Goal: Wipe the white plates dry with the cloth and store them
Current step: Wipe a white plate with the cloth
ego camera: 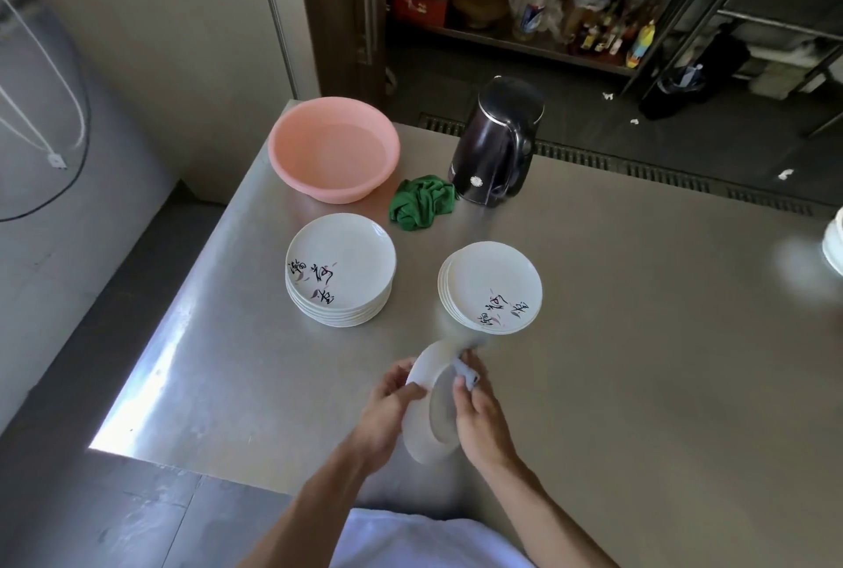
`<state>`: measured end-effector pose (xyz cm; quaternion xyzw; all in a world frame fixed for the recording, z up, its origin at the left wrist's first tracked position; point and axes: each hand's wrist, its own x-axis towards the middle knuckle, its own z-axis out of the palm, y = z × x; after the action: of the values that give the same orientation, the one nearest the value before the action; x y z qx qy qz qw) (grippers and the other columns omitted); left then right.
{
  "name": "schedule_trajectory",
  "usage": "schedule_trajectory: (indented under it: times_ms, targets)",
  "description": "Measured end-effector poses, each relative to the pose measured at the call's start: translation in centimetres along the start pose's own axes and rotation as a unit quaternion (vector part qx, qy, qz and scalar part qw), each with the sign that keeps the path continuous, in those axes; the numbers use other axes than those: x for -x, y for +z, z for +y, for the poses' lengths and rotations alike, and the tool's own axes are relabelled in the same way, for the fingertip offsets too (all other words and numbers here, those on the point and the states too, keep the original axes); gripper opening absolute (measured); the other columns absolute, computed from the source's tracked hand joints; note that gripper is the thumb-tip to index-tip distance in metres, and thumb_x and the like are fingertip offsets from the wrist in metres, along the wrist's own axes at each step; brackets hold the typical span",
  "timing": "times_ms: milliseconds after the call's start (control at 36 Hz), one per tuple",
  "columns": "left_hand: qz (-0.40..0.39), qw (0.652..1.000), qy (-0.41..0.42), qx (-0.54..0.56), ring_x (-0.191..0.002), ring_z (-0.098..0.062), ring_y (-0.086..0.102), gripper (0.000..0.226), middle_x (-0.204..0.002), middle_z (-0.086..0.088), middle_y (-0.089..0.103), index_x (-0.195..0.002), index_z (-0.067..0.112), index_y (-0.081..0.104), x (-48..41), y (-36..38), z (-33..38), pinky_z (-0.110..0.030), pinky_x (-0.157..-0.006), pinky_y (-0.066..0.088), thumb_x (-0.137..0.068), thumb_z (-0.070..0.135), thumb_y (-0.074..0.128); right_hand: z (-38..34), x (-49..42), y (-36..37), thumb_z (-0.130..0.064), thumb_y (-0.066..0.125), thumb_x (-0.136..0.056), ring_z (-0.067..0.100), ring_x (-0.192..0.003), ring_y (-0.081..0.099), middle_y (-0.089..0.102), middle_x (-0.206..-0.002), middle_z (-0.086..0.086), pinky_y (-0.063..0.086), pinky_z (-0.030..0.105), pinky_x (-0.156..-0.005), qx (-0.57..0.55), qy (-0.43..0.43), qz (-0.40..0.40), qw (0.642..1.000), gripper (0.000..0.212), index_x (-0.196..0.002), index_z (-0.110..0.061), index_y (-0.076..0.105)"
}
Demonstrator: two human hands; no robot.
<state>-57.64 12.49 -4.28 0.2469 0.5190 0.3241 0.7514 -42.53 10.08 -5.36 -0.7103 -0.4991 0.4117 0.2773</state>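
Plate [438, 419] is up off the steel table [638, 339], tilted nearly on edge, near the front edge just ahead of the person's torso. Left hand [387, 403] grips its left rim, thumb on the side facing me, fingers curled behind. Right hand [479, 417] is closed round a small white cloth [467, 373], bunched and pressed against the plate's upper right rim. Motion blur there, so cloth detail is poor.

Two stacks of white plates on the table beyond the hands, apart from each other:
- left stack [340, 268]: taller, top plate shows black brush lettering
- right stack [495, 284]: lower, slightly fanned, same kind of lettering on top

Cannot tell which stack is wiped and which is wet.

Further back: crumpled green cloth [422, 201] between the pink basin [319, 188] and a black kettle [495, 143], just beside the kettle's base; contact not clear. Basin sits at the table's far left corner. Partial white object [835, 243] at the right frame edge, cut off. Metal shelving [547, 33] with bottles and bags stands behind the table.
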Motion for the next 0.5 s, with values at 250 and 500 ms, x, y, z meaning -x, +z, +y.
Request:
schedule_trajectory:
  times_ms: [250, 500]
  targets:
    - [-0.013, 0.998, 0.004, -0.053, -0.095, -0.021, 0.068, 0.049, -0.112, -0.015, 0.075, -0.122, 0.011, 0.071, 0.4, -0.5, -1.0, -0.035, -0.085, 0.055, -0.074, 0.006, 0.068, 2.1, 0.0, 0.2, -0.023, 0.036, -0.108, 0.015, -0.153, 0.013, 0.022, -0.164, -0.001, 0.008, 0.028, -0.123, 0.135, -0.039, -0.040, 0.989, 0.049, -0.156, -0.014, 0.028]
    - [-0.038, 0.999, 0.009, -0.022, -0.098, -0.034, 0.070, 0.039, -0.113, -0.028, 0.072, -0.117, 0.002, 0.071, -0.2, -0.3, -1.4, -0.045, -0.088, 0.056, -0.078, -0.002, 0.067, 2.0, 2.0, 1.1, -0.022, 0.044, -0.105, 0.012, -0.154, 0.000, 0.013, -0.165, -0.003, 0.004, 0.030, -0.125, 0.179, -0.188, -0.089, 0.962, 0.053, -0.155, -0.012, 0.028]
